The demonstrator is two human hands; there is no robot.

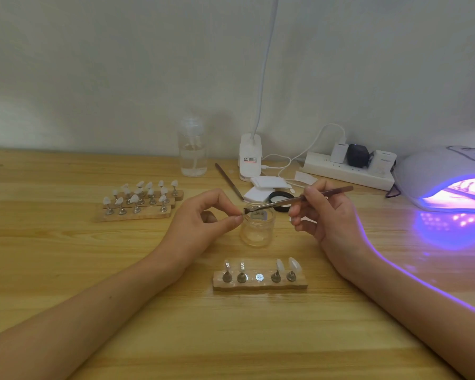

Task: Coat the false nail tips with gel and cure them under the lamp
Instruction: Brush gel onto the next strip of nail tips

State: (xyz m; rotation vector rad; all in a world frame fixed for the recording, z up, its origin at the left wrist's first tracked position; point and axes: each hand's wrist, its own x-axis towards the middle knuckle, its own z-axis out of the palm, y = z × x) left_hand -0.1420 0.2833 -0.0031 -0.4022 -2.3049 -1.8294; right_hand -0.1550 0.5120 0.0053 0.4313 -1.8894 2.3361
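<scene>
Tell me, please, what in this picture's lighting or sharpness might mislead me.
Head view: the curing lamp washes the table violet at right and rims the right hand holding the brush; the wide lens bows the table's far edge; the bottle looks soft; the nail tip pinched by the left hand barely resolves.

From the jar (257, 227), bare counter (66, 256) lies open toward 9 and 4 o'clock. A holder strip (259, 283) blocks 6 o'clock, stacked nail stands (137, 204) 10 o'clock, the lit lamp (450, 182) 3 o'clock.
</scene>
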